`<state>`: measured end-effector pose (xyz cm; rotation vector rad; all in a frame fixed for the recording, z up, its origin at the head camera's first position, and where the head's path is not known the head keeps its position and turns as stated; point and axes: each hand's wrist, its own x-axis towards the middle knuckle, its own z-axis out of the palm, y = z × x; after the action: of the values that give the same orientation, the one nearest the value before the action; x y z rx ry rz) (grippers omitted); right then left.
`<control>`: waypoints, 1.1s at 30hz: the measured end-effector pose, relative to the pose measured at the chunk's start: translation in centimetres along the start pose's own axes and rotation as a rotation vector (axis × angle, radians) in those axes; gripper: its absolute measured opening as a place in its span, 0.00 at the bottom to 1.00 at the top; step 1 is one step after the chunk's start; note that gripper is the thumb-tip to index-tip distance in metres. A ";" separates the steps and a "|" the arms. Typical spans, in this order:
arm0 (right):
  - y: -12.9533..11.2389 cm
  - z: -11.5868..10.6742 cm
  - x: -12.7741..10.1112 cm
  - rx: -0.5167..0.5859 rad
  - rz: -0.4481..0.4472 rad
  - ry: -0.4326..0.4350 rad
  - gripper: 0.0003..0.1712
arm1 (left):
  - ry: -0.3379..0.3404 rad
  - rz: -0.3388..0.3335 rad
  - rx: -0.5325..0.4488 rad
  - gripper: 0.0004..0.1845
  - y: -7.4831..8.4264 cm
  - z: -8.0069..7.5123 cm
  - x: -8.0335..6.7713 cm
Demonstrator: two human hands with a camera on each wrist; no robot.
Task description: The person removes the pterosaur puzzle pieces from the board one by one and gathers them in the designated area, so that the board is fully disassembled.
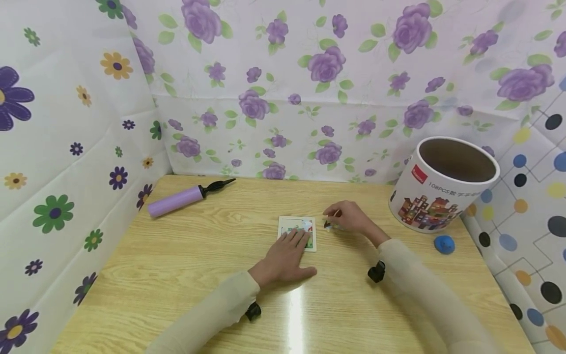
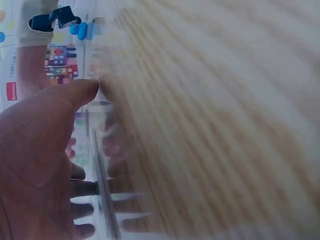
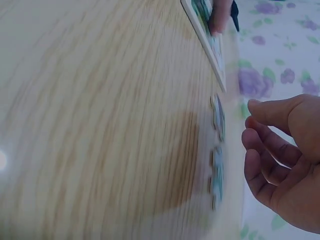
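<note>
My left hand (image 1: 286, 259) lies with its fingers straight across a small square puzzle board (image 1: 315, 222), which has a pale frame and a green picture partly hidden by the fingers. To the right of the board, my right hand (image 1: 348, 217) hovers with its fingers loosely bent. Nothing shows between its thumb and fingertips in the right wrist view. Beside that hand, two thin jigsaw pieces, a nearer one (image 3: 217, 177) and one closer to the board (image 3: 218, 117), rest on the table. The left wrist view shows the left thumb (image 2: 82, 94) spread from the other fingers.
A purple hand pump (image 1: 177, 201) with a black nozzle lies at the back left of the wooden table (image 1: 199, 255). At the back right stands a big white bucket (image 1: 407, 196) with printed buildings, and a small blue object (image 1: 444, 244) sits before it. Flowered cloth walls enclose the table.
</note>
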<state>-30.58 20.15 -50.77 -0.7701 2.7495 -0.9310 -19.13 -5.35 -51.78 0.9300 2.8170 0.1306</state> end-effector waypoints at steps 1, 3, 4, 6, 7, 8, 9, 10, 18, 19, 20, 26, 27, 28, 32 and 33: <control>-0.2 0.3 0.2 0.000 -0.003 -0.002 0.12 | -0.003 -0.004 -0.007 0.53 0.0 0.0 -0.1; -0.6 0.8 0.6 0.001 -0.005 -0.008 0.12 | -0.010 -0.009 -0.013 0.53 0.0 0.1 -0.3; -0.8 1.1 0.8 0.001 -0.003 -0.012 0.12 | -0.013 -0.009 -0.011 0.53 -0.1 0.1 -0.4; -1.2 1.6 1.3 0.002 0.001 -0.018 0.12 | -0.015 -0.001 -0.013 0.53 -0.1 0.2 -0.5; -1.3 1.8 1.5 0.001 0.001 -0.023 0.12 | -0.016 0.004 -0.017 0.53 -0.2 0.2 -0.6; -1.5 2.1 1.6 -0.001 -0.003 -0.027 0.12 | -0.017 0.011 -0.021 0.53 -0.2 0.2 -0.6; -1.7 2.3 1.8 -0.001 -0.006 -0.030 0.12 | -0.018 0.018 -0.025 0.53 -0.3 0.3 -0.6; -1.9 2.5 2.0 -0.004 -0.016 -0.030 0.11 | -0.017 0.025 -0.033 0.53 -0.4 0.4 -0.7; -3.2 3.3 2.9 -0.023 -0.058 -0.019 0.10 | -0.013 0.049 -0.054 0.51 -1.0 0.7 -0.7; -3.3 3.3 2.9 -0.025 -0.065 -0.022 0.10 | -0.011 0.050 -0.053 0.51 -1.0 0.7 -0.7; -3.4 3.3 3.0 -0.030 -0.069 -0.025 0.10 | -0.010 0.051 -0.049 0.51 -1.1 0.7 -0.6; -3.4 3.7 3.2 -0.052 -0.090 -0.062 0.09 | -0.017 0.061 -0.048 0.51 -1.1 0.4 -0.8; -3.3 3.7 3.2 -0.058 -0.102 -0.068 0.09 | -0.017 0.064 -0.049 0.51 -1.1 0.4 -0.8; -3.3 3.8 3.3 -0.065 -0.116 -0.073 0.09 | -0.018 0.066 -0.049 0.51 -1.1 0.4 -0.8; -3.4 3.9 3.3 -0.086 -0.148 -0.085 0.08 | -0.012 0.070 -0.052 0.50 -1.1 0.5 -0.9; -3.4 3.9 3.2 -0.093 -0.156 -0.087 0.08 | -0.013 0.069 -0.053 0.50 -1.1 0.5 -0.9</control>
<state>-30.78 14.13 -51.72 -1.0288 2.7046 -0.7797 -18.96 -6.71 -52.28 1.0124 2.7567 0.2064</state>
